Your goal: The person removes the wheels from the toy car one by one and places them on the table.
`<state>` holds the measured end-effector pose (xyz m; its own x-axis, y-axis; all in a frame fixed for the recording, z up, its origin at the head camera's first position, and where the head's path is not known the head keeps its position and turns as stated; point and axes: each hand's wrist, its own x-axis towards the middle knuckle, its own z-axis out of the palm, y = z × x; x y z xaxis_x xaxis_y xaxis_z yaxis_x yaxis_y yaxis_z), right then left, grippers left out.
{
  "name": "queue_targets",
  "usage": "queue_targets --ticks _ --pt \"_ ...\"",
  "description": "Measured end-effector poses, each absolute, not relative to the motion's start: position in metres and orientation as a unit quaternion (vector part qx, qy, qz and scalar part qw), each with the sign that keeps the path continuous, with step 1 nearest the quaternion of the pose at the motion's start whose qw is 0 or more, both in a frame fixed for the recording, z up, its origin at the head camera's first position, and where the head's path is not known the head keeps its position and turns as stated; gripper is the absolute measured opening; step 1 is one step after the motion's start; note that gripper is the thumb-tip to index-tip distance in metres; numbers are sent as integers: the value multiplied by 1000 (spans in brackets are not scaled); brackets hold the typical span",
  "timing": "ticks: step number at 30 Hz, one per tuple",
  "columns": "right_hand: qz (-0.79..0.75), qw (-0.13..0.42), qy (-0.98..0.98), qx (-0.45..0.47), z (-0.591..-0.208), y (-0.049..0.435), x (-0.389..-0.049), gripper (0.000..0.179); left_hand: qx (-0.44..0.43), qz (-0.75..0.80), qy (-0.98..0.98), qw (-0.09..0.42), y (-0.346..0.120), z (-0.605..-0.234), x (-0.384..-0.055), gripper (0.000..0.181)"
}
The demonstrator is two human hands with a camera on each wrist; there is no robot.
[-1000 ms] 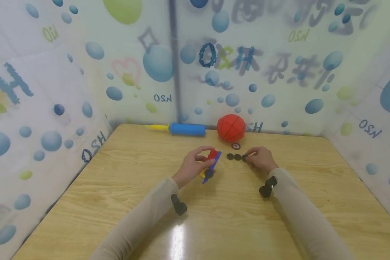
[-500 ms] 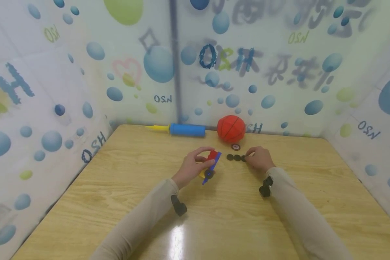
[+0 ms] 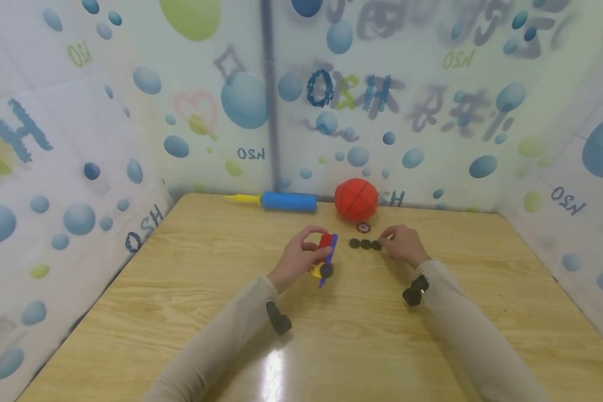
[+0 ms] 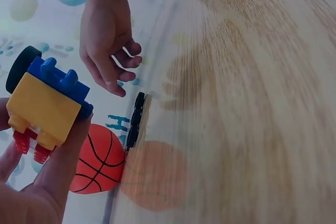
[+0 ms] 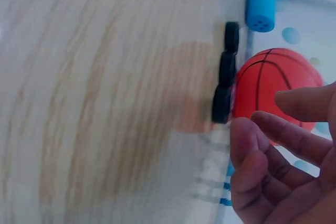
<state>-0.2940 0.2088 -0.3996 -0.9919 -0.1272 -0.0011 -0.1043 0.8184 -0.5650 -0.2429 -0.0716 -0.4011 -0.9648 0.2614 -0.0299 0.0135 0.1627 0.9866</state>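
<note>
My left hand (image 3: 298, 257) grips a toy car of building blocks (image 3: 330, 245) between thumb and fingers. In the left wrist view its yellow block (image 4: 46, 107), blue base (image 4: 63, 80) and one black wheel (image 4: 22, 69) show, with red pieces underneath partly hidden by the hand. Three black toy wheels (image 3: 365, 244) lie flat in a row on the table, side by side. My right hand (image 3: 404, 245) hovers at the right end of that row, fingertips close to the last wheel (image 5: 221, 104). Its fingers are loosely bent and hold nothing.
Behind the wheels sits a red ball with black lines (image 3: 356, 199), with a small round badge-like disc (image 3: 363, 228) in front of it. A blue hand pump with a yellow nozzle (image 3: 288, 201) lies along the table's back edge. Patterned walls enclose the wooden table (image 3: 362, 346).
The toy car has turned a little in my left hand, standing more upright in the head view. My right fingertips have come slightly away from the rightmost wheel; the row stays in place.
</note>
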Motion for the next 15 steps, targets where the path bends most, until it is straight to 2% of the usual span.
queue_targets --ticks 7,15 --pt "-330 20 938 -107 -390 202 -282 25 66 664 737 111 -73 -404 -246 39" --pt "-352 58 922 -147 -382 191 -272 25 62 675 726 113 -73 -404 -247 40"
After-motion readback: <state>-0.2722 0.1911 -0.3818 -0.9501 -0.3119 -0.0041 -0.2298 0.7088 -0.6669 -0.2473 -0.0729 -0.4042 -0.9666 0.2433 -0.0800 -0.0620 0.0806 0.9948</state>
